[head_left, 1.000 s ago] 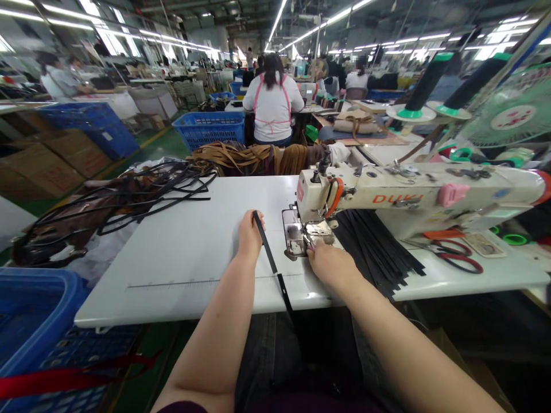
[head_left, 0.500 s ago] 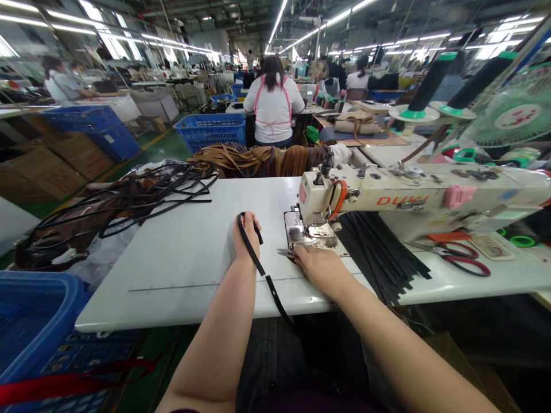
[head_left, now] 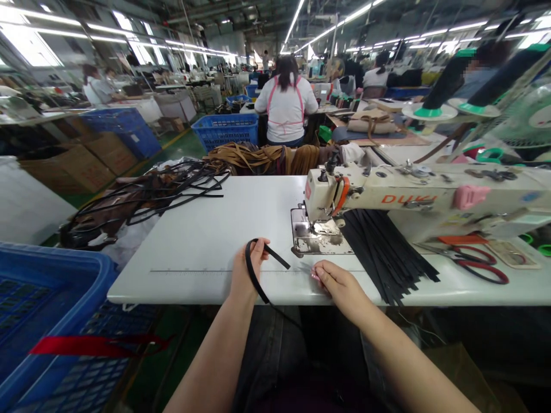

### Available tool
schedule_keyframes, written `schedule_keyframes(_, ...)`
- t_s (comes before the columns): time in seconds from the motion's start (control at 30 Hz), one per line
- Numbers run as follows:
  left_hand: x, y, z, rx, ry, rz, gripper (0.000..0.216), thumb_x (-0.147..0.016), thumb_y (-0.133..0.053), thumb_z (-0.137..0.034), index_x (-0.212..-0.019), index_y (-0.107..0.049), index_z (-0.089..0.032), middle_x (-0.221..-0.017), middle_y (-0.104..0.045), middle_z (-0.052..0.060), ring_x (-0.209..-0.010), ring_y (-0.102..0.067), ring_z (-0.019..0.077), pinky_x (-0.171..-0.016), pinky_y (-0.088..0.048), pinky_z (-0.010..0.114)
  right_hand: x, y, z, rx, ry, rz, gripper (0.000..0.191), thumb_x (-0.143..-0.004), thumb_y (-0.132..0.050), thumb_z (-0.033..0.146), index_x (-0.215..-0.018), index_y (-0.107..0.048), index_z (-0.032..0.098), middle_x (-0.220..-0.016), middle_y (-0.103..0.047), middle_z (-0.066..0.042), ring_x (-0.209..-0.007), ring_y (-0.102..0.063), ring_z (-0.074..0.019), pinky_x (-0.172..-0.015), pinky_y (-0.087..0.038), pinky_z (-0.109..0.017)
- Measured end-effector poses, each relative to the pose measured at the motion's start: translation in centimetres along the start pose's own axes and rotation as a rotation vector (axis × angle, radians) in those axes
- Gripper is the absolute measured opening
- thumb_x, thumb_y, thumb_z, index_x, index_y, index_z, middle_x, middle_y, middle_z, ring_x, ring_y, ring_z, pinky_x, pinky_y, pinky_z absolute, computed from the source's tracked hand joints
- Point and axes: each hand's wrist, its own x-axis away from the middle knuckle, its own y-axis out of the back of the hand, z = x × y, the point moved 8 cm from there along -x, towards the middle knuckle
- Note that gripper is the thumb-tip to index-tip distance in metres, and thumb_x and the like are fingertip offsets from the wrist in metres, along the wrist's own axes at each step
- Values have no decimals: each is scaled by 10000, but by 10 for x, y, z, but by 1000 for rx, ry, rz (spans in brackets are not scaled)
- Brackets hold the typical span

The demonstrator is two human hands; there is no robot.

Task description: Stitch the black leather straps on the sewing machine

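My left hand (head_left: 241,272) is closed around a narrow black strap (head_left: 278,257). The strap loops over the fingers: one short end points right above the table, and the rest hangs over the front edge toward my lap. My right hand (head_left: 340,282) grips small thread snips (head_left: 306,268), with their pale blades pointing left, a little apart from the strap's end. Most of the snips' handle is hidden by the fingers. Just beyond my right hand is the sewing machine (head_left: 370,192), with its needle plate (head_left: 327,244) bare of the strap.
Black strips (head_left: 383,258) lie in a bunch beneath the machine arm. Red-handled scissors (head_left: 482,264) rest on the right. Tangled black straps (head_left: 181,189) cover the table's far left. A blue crate (head_left: 99,269) stands at the left, and a co-worker (head_left: 286,103) sits ahead.
My right hand has drawn back from the needle plate toward the front edge with the snips. The left hand has come lower and nearer, and the strap's short end now points right.
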Motion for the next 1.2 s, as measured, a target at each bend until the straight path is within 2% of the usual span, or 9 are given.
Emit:
schedule_keyframes(0.2,11,-21,-14,107,5,81,412,-819,-805,-561,-893,-752,-159,-851,-671,40,-764,-625,130,-680,-552,225,-7,-4,3,-18,-22,7,370,-913,-536,560,-766,-581,224,-684,-503,37,-688,-487,-161,-636,-397,-272)
schedule_keyframes(0.43,16,-31,-16,11,-14,109,409,-865,-753,-563,-915,-742,-157,-853,-672,44,-753,-647,141,-692,-591,247,-14,-17,-4,-32,-38,60,442,-947,-477,606,-746,-590,229,-558,-402,63,-567,-434,-144,-541,-345,-249)
schedule_keyframes(0.63,18,-35,-20,-93,-15,127,451,-852,-745,-591,-927,-757,-147,-795,-684,51,-722,-665,161,-703,-617,276,-20,-19,-2,11,-19,50,426,-968,-459,565,-746,-589,225,-618,-514,30,-656,-529,-170,-594,-394,-265)
schedule_keyframes(0.7,18,-36,-20,-80,1,123,474,-828,-760,-607,-917,-758,-141,-769,-681,48,-687,-660,157,-681,-616,276,-18,-15,4,67,3,21,385,-976,-459,541,-787,-584,230,-693,-582,14,-714,-566,-181,-647,-415,-277)
schedule_keyframes(0.8,18,-36,-18,-64,23,114,498,-808,-770,-625,-908,-757,-137,-736,-675,43,-655,-662,159,-663,-610,281,-11,-9,17,270,86,-21,311,-1005,-448,489,-902,-600,238,-832,-680,-15,-778,-618,-201,-706,-430,-298)
schedule_keyframes(0.97,17,-37,-11,-121,47,149,503,-830,-747,-636,-939,-756,-145,-706,-671,34,-632,-666,157,-602,-543,245,3,-12,32,579,206,-27,300,-1065,-388,415,-994,-621,240,-937,-752,-64,-866,-686,-237,-737,-427,-316)
schedule_keyframes(1.1,17,-39,-7,-92,69,166,485,-823,-755,-618,-934,-756,-146,-698,-667,29,-618,-656,149,-598,-525,242,4,-13,31,669,225,-38,317,-1076,-375,412,-1016,-626,230,-958,-765,-85,-878,-699,-249,-747,-424,-324)
schedule_keyframes(1.2,18,-44,-7,-45,86,188,482,-802,-777,-605,-926,-757,-139,-728,-679,41,-636,-656,154,-630,-547,262,4,-11,30,637,220,-42,344,-1079,-356,417,-976,-626,231,-900,-753,-76,-832,-687,-243,-728,-418,-320)
